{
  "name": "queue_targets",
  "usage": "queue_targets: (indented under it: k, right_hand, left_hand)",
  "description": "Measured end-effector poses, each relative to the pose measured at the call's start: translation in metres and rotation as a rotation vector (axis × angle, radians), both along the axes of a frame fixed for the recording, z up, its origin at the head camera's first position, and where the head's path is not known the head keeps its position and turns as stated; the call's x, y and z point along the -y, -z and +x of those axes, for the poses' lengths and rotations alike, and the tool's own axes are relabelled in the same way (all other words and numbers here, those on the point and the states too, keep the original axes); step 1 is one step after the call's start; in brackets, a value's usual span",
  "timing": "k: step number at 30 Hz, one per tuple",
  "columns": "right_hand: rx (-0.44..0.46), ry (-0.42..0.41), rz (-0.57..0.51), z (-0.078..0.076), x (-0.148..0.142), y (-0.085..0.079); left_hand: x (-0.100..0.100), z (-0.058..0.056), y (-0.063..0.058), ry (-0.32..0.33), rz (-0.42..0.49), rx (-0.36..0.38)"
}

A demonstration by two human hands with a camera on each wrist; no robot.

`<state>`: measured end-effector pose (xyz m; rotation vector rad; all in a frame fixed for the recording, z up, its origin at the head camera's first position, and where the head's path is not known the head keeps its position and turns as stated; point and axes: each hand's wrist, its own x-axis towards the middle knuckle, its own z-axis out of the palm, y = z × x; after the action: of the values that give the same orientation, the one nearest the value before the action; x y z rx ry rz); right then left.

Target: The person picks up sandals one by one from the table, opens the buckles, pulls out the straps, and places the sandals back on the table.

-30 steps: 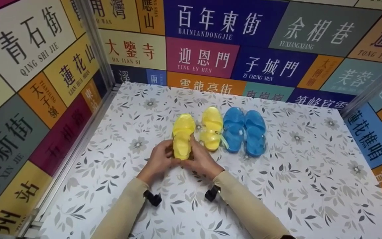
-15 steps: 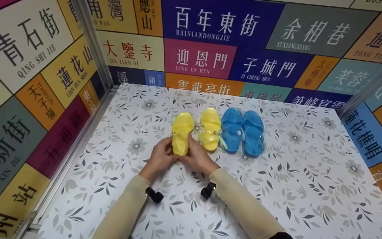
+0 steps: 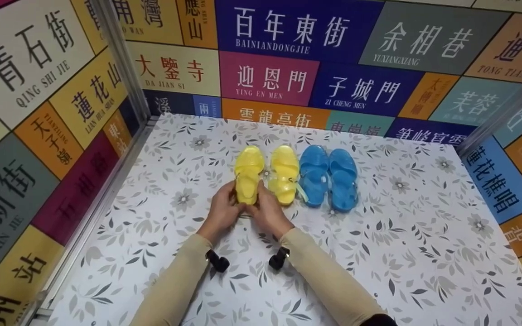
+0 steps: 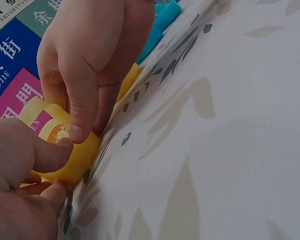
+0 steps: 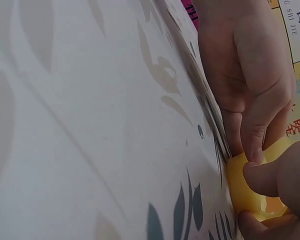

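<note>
A yellow jelly sandal (image 3: 248, 164) points toward the back wall, its heel end between my two hands. My left hand (image 3: 223, 209) grips the heel from the left and my right hand (image 3: 268, 210) from the right. Both thumbs meet at the back rim of the heel (image 4: 84, 162) in the left wrist view, with fingers low along the sides. The right wrist view has the same yellow heel (image 5: 238, 186) pinched low over the table. Just right of it lies a second yellow sandal (image 3: 285, 167), toe level with the first.
Two blue jelly sandals (image 3: 322, 174) lie side by side, right of the yellow ones. The white leaf-patterned table (image 3: 401, 253) ends at a back wall (image 3: 270, 77) of colourful sign panels. A metal frame post (image 3: 129, 63) stands at the left corner.
Both hands have slid the held yellow sandal forward, away from me. Its toe is now level with the other yellow sandal's toe. The blue sandals stay where they were.
</note>
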<state>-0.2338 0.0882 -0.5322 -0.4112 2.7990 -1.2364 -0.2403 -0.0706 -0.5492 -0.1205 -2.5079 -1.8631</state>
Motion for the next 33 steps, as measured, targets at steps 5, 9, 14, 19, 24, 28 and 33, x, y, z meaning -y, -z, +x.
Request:
queue_targets:
  k: [5,9,14,19,24,28,33]
  right_hand:
    - [-0.010,0.029,-0.016,0.002,0.004,0.001]
    - [-0.038,0.045,-0.010,0.002,0.005,0.004]
    - [-0.074,0.048,0.015,0.003,0.006,0.005]
    - [-0.083,0.066,0.026,0.002,0.007,0.005]
    - [-0.046,0.088,0.020,0.002,0.010,0.004]
    - [-0.058,0.082,0.029,0.001,0.009,0.004]
    - [-0.012,0.073,0.017,0.003,0.006,0.002]
  left_hand:
    - [-0.003,-0.002,0.001,-0.021,0.018,-0.014]
    - [-0.005,-0.003,0.003,-0.029,0.005,-0.027]
    - [-0.008,-0.007,0.003,-0.031,-0.014,-0.036]
    - [-0.011,-0.010,0.003,-0.032,0.002,-0.039]
    - [-0.012,-0.012,0.003,-0.032,0.002,-0.046]
    - [-0.012,-0.013,0.003,-0.029,-0.007,-0.049]
    - [-0.011,-0.012,0.003,-0.029,-0.038,-0.061]
